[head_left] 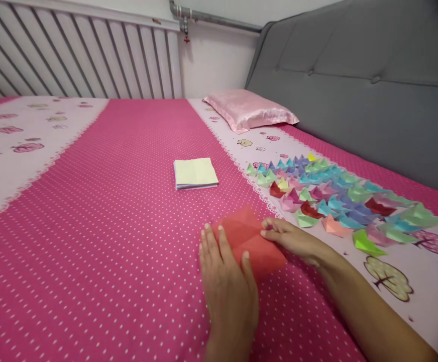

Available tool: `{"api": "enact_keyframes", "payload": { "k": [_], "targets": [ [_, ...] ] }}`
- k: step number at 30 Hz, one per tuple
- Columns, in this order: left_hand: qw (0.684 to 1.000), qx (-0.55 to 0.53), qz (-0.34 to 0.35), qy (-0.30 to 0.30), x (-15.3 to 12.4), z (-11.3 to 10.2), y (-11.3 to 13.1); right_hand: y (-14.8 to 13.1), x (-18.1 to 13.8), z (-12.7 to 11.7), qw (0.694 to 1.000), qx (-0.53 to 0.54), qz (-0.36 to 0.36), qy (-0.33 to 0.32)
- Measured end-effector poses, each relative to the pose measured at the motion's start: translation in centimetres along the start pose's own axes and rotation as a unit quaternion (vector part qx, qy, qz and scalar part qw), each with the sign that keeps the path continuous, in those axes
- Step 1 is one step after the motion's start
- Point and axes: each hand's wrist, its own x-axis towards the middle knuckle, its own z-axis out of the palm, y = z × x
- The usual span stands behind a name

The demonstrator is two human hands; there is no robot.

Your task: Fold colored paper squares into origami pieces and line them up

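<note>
Left hand [229, 289]: flat on red paper [261, 251]
Right hand [289, 236]: pinching its edge
Sheets [195, 172]: stacked beyond red paper
Boats [334, 203]: right of red paper

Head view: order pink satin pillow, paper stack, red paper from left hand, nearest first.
1. Red paper: touching the left hand, extending rightward.
2. Paper stack: beyond the hand, slightly left.
3. Pink satin pillow: farthest, beside the grey headboard.

On the pink dotted cloth bedspread [147, 130], a yellow-topped rectangular paper stack [195, 172] is lying behind a creased red paper sheet [257, 245]. Multicoloured folded paper boats [334, 203] are standing to their right, before a pink rectangular satin pillow [251, 108].
</note>
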Motion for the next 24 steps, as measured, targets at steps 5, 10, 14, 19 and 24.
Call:
{"api": "enact_keyframes", "payload": {
  "k": [5,10,14,19,24],
  "targets": [
    [1.000,0.014,0.002,-0.008,0.3,0.3,-0.4,0.8,0.1,0.2,0.995,-0.094,-0.010,-0.024],
    [0.996,0.068,-0.003,-0.053,0.2,1.4,-1.1,0.2,-1.6,-0.2,0.933,-0.347,-0.048,0.080],
    [0.990,0.118,0.013,-0.081,-0.2,1.9,-1.2,-0.9,-2.7,2.0,0.914,-0.335,-0.176,0.144],
    [0.982,0.150,0.043,-0.110,-0.3,1.8,-1.2,0.3,-1.6,5.8,0.886,-0.323,-0.323,-0.085],
    [0.975,0.171,0.045,-0.132,-0.1,1.5,-1.1,2.2,0.4,6.4,0.875,-0.355,-0.321,-0.077]
  ]
}}
